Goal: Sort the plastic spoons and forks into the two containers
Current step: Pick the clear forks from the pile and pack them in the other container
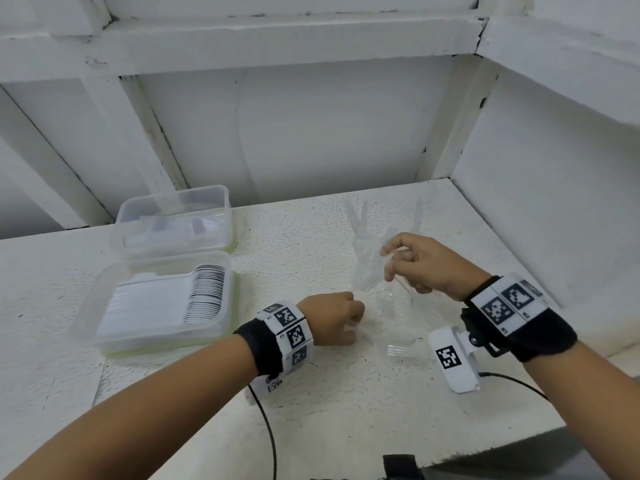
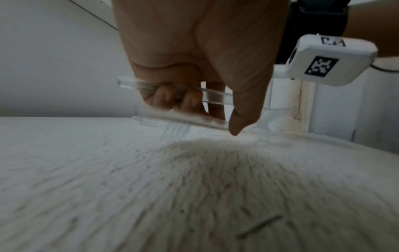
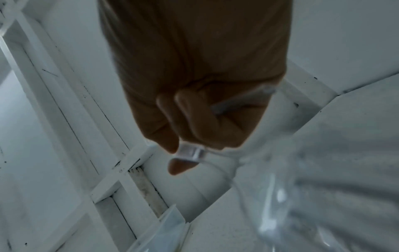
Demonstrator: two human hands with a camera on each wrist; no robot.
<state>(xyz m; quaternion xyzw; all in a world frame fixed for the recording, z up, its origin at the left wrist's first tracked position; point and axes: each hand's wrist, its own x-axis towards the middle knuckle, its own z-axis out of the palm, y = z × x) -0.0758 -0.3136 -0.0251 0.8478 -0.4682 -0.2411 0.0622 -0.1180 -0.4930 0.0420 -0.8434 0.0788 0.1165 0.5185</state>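
Note:
Two clear plastic containers stand at the left: the near one is packed with stacked spoons, while the far one holds some clear cutlery I cannot make out. My right hand grips a fanned bundle of clear forks above the table; in the right wrist view its fingers curl round a clear handle. My left hand is a fist low over the table, and its fingers curl round clear cutlery handles. One loose clear fork lies between my wrists.
The white speckled table ends at a front edge near me. White walls and a beam frame close the back and right. My right wrist's camera box hangs low over the table, and cables trail from both wrists.

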